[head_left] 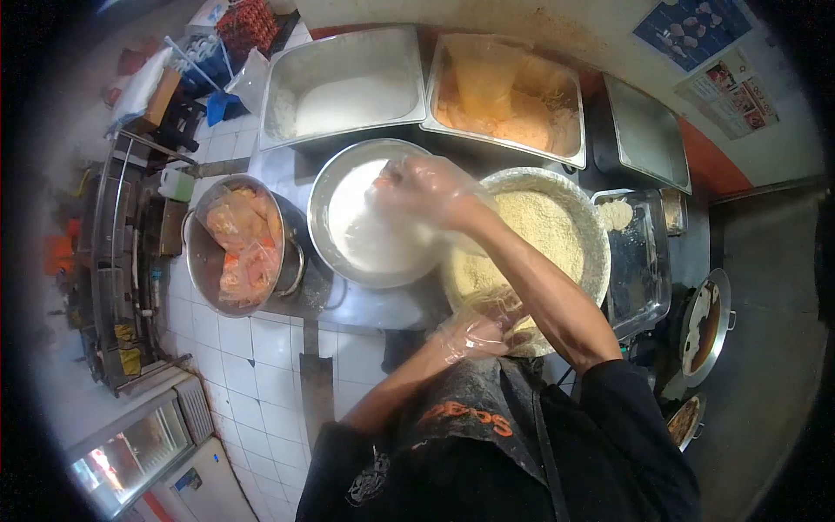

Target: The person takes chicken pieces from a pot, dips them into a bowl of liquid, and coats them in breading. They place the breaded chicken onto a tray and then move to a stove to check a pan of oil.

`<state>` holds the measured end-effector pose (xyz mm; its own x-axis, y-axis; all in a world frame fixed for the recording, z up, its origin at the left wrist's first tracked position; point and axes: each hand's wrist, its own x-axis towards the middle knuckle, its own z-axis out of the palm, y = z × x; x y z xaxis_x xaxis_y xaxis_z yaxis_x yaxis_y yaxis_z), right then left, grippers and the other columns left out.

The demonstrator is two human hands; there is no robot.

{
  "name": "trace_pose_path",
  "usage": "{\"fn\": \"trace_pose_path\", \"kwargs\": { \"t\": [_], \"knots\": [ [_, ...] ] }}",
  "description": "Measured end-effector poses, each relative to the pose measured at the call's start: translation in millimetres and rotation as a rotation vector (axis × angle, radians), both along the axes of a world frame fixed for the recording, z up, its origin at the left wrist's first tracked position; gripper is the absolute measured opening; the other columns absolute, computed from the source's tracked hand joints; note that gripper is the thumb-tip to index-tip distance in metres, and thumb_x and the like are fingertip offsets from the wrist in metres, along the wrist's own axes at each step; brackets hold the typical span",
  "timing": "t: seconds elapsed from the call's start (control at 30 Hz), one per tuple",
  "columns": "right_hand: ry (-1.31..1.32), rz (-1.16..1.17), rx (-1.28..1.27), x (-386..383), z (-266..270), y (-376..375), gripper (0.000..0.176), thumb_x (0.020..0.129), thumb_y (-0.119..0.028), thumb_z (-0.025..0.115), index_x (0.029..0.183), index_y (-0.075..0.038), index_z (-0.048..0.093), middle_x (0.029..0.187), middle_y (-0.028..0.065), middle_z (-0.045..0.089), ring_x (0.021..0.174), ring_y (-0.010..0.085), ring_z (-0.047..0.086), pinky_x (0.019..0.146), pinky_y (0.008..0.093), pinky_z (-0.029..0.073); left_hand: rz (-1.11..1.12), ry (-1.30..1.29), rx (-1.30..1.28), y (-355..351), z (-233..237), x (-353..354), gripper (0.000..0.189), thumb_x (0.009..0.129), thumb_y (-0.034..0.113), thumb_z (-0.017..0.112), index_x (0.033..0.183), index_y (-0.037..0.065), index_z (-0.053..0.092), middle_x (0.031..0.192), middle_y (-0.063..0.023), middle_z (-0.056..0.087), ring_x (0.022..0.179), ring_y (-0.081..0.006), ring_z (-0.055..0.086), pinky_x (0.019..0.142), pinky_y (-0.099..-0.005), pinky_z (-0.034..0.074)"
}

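Observation:
My right hand [426,187], in a clear plastic glove, reaches over a round metal bowl [323,248] of smooth white contents [361,230]. Motion smears its fingers, and I cannot tell whether they hold anything. My left hand [478,332], also gloved in clear plastic, is at the near edge of a wide basin [598,235] of pale yellow breading flour [544,222]. Its fingers point into the basin and are partly hidden. The right forearm crosses above the flour. Left of the white bowl, a deep metal pot [202,265] holds raw chicken pieces in plastic [248,235].
Along the wall stand a steel pan of white contents [344,109], a pan of orange powder [522,122] with a plastic bag, and another steel pan [648,130]. A dusted tray [639,261] lies right of the basin. Farther right are round pans [704,326].

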<state>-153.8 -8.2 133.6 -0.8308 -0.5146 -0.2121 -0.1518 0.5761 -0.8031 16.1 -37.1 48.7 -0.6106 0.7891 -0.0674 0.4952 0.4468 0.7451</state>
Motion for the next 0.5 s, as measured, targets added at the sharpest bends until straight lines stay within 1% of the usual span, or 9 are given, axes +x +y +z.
{"fn": "trace_pose_path", "kwargs": {
  "t": [0.1,0.13,0.2,0.23,0.3,0.33,0.4,0.47,0.5],
  "knots": [
    [-0.009,-0.099,-0.126,14.3,25.7,18.4,0.036,0.081,-0.037,0.066,0.084,-0.001,0.069,0.080,0.0153,0.069,0.070,0.0234,0.066,0.070,0.0372,0.050,-0.031,0.021,0.061,-0.4,2.1,-2.1,0.053,0.098,0.040,0.052,0.144,0.015,0.046,0.149,-0.0154,0.044,0.132,-0.0371,0.045,0.110,-0.0473,0.039],
    [-0.011,-0.102,-0.122,20.9,30.9,27.6,0.036,0.081,-0.037,0.066,0.084,-0.001,0.069,0.080,0.0153,0.069,0.070,0.0234,0.066,0.070,0.0372,0.050,-0.047,0.029,0.026,-2.6,-0.5,-0.3,0.052,0.098,0.040,0.052,0.144,0.015,0.047,0.150,-0.0150,0.044,0.130,-0.0364,0.048,0.108,-0.0473,0.041],
    [-0.110,-0.231,-0.300,34.4,37.7,50.6,0.040,0.081,-0.040,0.068,0.091,-0.002,0.068,0.082,0.0129,0.069,0.074,0.0216,0.065,0.070,0.0366,0.050,-0.068,0.030,-0.008,-9.2,3.0,-0.4,0.052,0.098,0.040,0.052,0.144,0.015,0.048,0.150,-0.0145,0.044,0.128,-0.0357,0.052,0.107,-0.0474,0.042],
    [-0.114,-0.238,-0.298,38.8,40.6,65.1,0.040,0.081,-0.040,0.068,0.091,-0.002,0.068,0.082,0.0129,0.069,0.074,0.0216,0.065,0.070,0.0366,0.050,-0.080,-0.049,-0.002,-14.1,10.1,-2.5,0.051,0.099,0.041,0.051,0.142,0.015,0.050,0.148,-0.0154,0.047,0.123,-0.0356,0.056,0.104,-0.0472,0.045],
    [-0.037,-0.247,0.030,47.0,44.9,94.1,0.029,0.085,-0.031,0.073,0.094,-0.003,0.068,0.090,0.0066,0.068,0.084,0.0157,0.063,0.076,0.0314,0.053,-0.102,-0.130,0.004,-17.9,12.1,-3.2,0.050,0.099,0.041,0.050,0.141,0.014,0.051,0.145,-0.0162,0.050,0.117,-0.0354,0.061,0.102,-0.0470,0.047],
    [-0.040,-0.256,0.031,52.8,45.1,102.3,0.029,0.085,-0.031,0.073,0.094,-0.003,0.068,0.090,0.0066,0.068,0.084,0.0157,0.063,0.076,0.0314,0.053,-0.085,-0.136,0.035,-18.2,8.9,-2.0,0.052,0.097,0.039,0.052,0.142,0.012,0.049,0.141,-0.0186,0.053,0.116,-0.0376,0.061,0.103,-0.0458,0.046],
    [-0.123,-0.320,0.224,64.3,45.7,117.9,0.029,0.086,-0.030,0.073,0.095,-0.003,0.068,0.089,0.0068,0.068,0.084,0.0151,0.064,0.077,0.0295,0.053,-0.080,-0.139,0.065,-15.9,8.2,-3.7,0.054,0.096,0.036,0.054,0.143,0.010,0.047,0.137,-0.0209,0.056,0.115,-0.0397,0.060,0.104,-0.0445,0.045],
    [-0.091,-0.286,0.132,75.8,11.5,138.5,0.031,0.087,-0.031,0.073,0.097,-0.002,0.068,0.089,0.0071,0.068,0.084,0.0153,0.065,0.078,0.0293,0.053,-0.086,-0.149,-0.017,-12.3,11.3,-6.4,0.051,0.096,0.035,0.054,0.140,0.010,0.051,0.132,-0.0200,0.059,0.111,-0.0391,0.063,0.101,-0.0442,0.048],
    [-0.109,-0.323,0.089,83.0,5.3,142.3,0.039,0.085,-0.039,0.071,0.095,-0.001,0.068,0.086,0.0112,0.066,0.080,0.0195,0.063,0.075,0.0340,0.051,-0.096,-0.148,-0.018,-10.9,10.4,-6.8,0.051,0.096,0.035,0.054,0.140,0.010,0.051,0.132,-0.0200,0.059,0.111,-0.0391,0.063,0.101,-0.0442,0.048]
  ]
}}
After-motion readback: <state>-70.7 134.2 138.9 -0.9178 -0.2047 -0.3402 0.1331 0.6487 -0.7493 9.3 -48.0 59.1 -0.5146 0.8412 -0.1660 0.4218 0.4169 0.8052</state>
